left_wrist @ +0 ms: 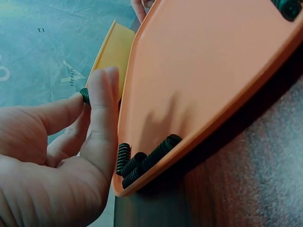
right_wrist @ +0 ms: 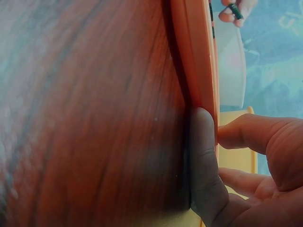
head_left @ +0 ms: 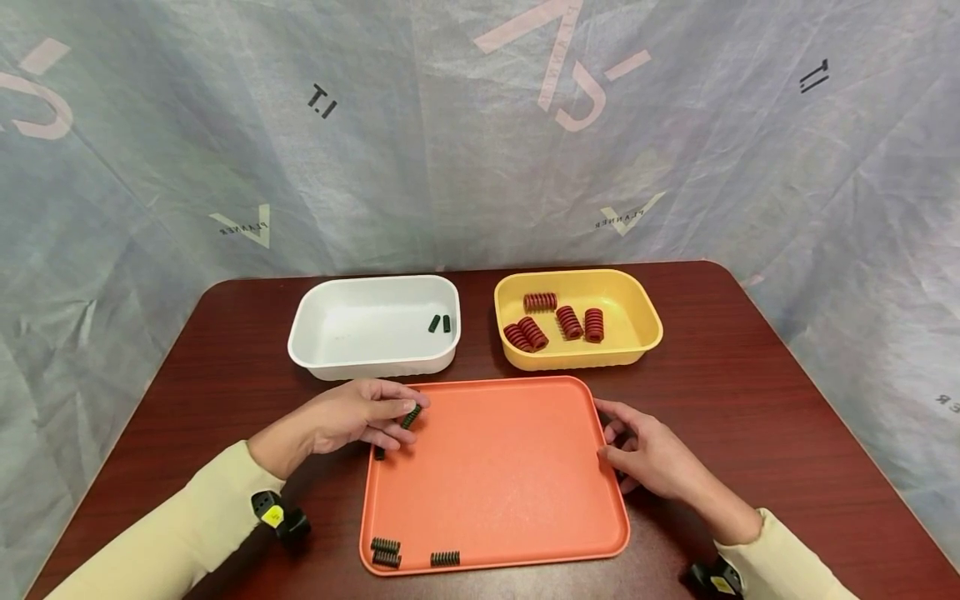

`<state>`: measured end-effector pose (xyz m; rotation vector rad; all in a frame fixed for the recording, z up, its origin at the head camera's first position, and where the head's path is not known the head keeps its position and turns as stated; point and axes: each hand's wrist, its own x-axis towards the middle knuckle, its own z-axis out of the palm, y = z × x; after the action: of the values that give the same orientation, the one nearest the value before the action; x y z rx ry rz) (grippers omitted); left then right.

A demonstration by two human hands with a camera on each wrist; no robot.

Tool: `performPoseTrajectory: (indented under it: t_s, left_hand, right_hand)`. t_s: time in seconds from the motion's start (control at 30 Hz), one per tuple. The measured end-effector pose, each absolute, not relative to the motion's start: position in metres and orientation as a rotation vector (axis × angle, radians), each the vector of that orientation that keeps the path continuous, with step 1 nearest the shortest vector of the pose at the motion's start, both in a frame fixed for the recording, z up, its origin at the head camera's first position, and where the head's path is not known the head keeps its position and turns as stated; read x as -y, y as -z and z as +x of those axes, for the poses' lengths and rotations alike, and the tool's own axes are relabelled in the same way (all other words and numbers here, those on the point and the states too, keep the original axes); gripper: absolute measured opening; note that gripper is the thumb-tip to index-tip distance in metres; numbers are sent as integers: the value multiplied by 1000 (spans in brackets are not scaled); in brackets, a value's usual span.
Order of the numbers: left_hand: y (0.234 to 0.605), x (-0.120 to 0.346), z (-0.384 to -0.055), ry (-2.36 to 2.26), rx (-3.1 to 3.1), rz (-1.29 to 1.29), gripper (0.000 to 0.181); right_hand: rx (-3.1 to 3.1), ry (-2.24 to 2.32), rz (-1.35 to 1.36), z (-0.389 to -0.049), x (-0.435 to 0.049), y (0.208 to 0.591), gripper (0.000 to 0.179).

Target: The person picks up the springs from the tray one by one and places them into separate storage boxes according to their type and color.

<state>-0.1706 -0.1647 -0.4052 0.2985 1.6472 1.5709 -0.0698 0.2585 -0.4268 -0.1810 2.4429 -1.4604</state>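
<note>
The left hand (head_left: 360, 417) pinches 1 dark green spring (head_left: 410, 417) between thumb and fingers, above the orange tray (head_left: 502, 475), probably because so slim a piece suits fingertips better than a full grip. The right hand (head_left: 654, 454) holds the tray's edge, seemingly for steadiness, while a white tub (head_left: 341, 333) (2 dark springs (head_left: 446, 323) inside) sits just beyond the left hand.

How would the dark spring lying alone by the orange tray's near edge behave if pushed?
The spring would probably roll, being round and on its side. The tray's raised rim would likely stop it on the near side. Its straight, closely wound body suggests stiffness.
</note>
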Motion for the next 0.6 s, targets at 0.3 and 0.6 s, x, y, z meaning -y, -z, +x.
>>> performPoseTrajectory:
  t_s: [0.3, 0.6]
  left_hand:
    - [401, 164, -173, -1603, -1573, 319, 39]
    - [384, 165, -180, -1645, -1554, 330, 45]
  right_hand:
    - [-2446, 1461, -186, -71, -259, 428, 67]
    - [-2451, 1458, -177, -70, -258, 428, 66]
